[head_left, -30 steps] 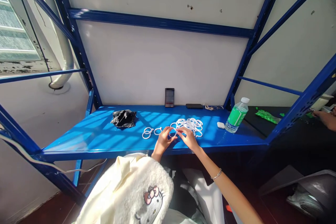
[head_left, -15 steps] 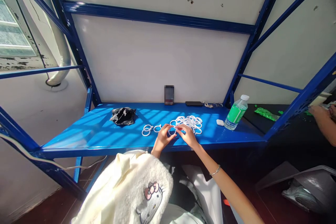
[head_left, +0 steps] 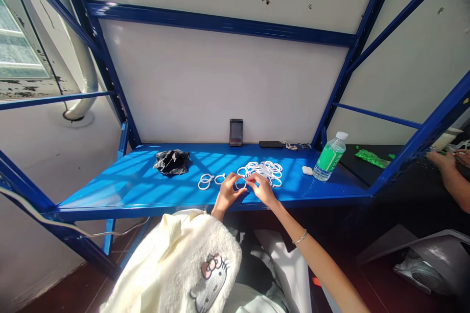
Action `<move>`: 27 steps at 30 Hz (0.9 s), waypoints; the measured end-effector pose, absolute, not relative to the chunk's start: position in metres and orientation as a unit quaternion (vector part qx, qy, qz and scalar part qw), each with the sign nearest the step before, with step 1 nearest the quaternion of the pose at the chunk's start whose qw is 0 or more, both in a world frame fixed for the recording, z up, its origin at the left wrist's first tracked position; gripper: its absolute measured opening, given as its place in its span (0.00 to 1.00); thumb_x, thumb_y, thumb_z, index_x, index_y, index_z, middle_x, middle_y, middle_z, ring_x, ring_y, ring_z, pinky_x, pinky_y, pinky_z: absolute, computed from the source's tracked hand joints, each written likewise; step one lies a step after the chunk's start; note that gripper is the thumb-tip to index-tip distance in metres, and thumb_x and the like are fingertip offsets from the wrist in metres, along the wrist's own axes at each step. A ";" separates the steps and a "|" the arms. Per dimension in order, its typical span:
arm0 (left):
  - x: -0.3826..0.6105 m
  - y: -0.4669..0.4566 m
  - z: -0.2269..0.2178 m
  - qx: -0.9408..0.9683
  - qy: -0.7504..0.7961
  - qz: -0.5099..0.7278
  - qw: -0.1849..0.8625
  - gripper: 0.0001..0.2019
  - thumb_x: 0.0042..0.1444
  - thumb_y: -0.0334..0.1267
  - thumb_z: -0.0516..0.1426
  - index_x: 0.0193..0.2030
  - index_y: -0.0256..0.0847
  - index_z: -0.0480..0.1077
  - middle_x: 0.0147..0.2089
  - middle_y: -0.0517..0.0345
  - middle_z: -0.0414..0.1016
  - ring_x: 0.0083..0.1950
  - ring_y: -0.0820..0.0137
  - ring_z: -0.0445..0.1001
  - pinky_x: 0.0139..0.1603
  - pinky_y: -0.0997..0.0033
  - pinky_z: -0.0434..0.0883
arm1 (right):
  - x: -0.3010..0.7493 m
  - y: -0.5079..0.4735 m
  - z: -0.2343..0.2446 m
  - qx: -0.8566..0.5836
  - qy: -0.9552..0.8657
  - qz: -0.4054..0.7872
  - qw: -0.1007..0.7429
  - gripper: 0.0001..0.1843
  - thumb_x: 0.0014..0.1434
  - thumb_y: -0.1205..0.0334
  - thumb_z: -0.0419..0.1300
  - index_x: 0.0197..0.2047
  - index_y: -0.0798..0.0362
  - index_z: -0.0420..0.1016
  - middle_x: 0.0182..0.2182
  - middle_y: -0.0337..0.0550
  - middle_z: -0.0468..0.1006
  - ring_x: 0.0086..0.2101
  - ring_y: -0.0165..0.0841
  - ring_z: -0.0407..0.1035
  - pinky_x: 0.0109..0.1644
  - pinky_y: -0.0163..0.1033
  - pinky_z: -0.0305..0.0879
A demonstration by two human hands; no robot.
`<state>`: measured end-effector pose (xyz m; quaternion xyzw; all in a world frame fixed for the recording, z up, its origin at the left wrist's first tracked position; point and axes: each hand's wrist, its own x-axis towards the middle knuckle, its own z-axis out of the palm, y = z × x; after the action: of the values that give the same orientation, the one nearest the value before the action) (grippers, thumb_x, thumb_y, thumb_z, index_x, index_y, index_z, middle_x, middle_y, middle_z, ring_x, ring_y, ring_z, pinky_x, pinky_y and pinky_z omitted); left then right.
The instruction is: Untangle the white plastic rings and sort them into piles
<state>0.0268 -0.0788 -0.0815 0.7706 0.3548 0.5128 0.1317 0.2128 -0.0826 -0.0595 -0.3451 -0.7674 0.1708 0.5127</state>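
Locate blue table (head_left: 125,190)
On it, find pile of white rings (head_left: 270,168), just beyond the hands
Observe left hand (head_left: 228,190), with thumb and forefinger curved around one white ring (head_left: 240,188), apparently holding it
Observe right hand (head_left: 263,189), with fingertips pinched together at the ring's right side
Compared with half a second ago, detect no clear change in either grip; judge handling of this ring as unfinished

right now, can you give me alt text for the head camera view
A person's left hand and right hand hold a white ring over a blue table, next to a pile of white rings. Crumpled black plastic lies off to the left, and a green-labelled bottle stands at right.
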 end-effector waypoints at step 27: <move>0.028 -0.071 -0.092 0.774 0.349 0.521 0.088 0.15 0.56 0.45 0.64 0.48 0.43 0.73 0.40 0.54 0.74 0.39 0.66 0.75 0.40 0.64 0.76 | 0.213 -0.077 -0.068 -0.328 -0.792 0.110 0.504 0.11 0.67 0.59 0.56 0.34 0.52 0.75 0.31 0.44 0.79 0.32 0.37 0.75 0.36 0.40 0.73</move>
<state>0.0280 -0.0706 -0.0924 0.7740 0.3486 0.5213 0.0875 0.2132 -0.0767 -0.0681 -0.3275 -0.7916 0.1104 0.5039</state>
